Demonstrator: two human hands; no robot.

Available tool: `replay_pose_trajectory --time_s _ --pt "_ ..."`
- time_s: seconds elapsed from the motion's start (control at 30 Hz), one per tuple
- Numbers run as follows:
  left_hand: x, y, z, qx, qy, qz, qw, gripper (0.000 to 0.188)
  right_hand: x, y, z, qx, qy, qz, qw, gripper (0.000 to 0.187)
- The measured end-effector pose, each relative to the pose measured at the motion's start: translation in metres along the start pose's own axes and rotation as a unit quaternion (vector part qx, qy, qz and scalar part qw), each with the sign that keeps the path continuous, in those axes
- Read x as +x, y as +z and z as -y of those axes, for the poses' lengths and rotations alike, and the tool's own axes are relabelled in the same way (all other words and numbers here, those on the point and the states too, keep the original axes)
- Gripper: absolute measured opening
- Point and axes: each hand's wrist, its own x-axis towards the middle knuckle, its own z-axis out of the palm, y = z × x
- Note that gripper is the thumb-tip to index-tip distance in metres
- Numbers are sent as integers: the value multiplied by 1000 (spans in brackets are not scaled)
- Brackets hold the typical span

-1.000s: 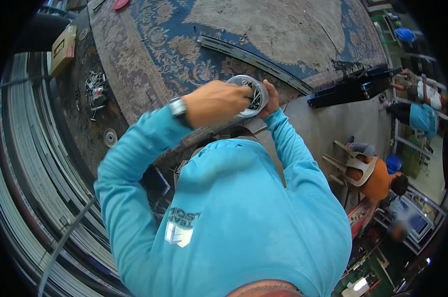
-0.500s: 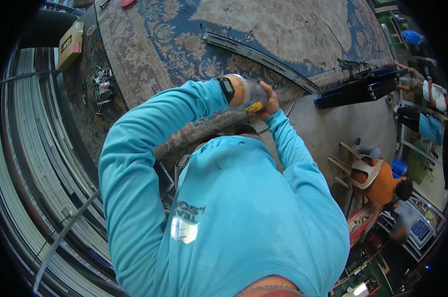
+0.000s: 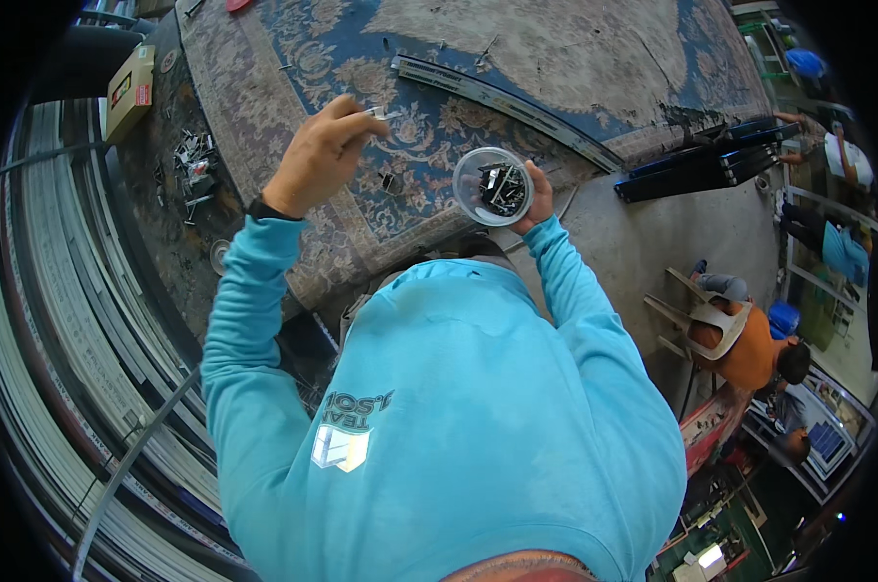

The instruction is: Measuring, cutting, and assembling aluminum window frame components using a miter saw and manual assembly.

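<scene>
Over the patterned carpet (image 3: pixel 264 126), left hand (image 3: pixel 315 157) was held out, elbow bent, pinching a small shiny piece (image 3: pixel 381 113), probably metal but blurred; right hand (image 3: pixel 540 202), forearm stretched forward, gripped a clear tub (image 3: pixel 466 179) of metal bits (image 3: pixel 502 189) by its right side.

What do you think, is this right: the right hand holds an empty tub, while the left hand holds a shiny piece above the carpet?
Not quite: the tub is not empty; the head view shows small pieces inside it. The rest is right: the right hand holds it, and the left hand holds a shiny piece above the carpet.
</scene>
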Motion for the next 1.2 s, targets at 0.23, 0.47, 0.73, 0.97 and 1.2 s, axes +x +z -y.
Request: replay_pose_trajectory --time_s 0.23,0.47,0.73,0.97,1.2 --pt "-59 156 86 81 -107 43 990 55 8 18 -11 -33 43 -50 997 88" --pt "-73 147 67 -156 -192 -192 950 48 28 18 -21 162 112 51 979 81" --pt "-127 71 13 -90 -221 -442 865 49 123 71 -130 -137 208 -50 967 83" --pt "-267 21 62 170 -340 -472 795 32 218 102 -297 -710 165 114 675 80" --pt "-343 56 157 225 -439 -564 662 53 209 59 -332 -768 17 234 596 81"
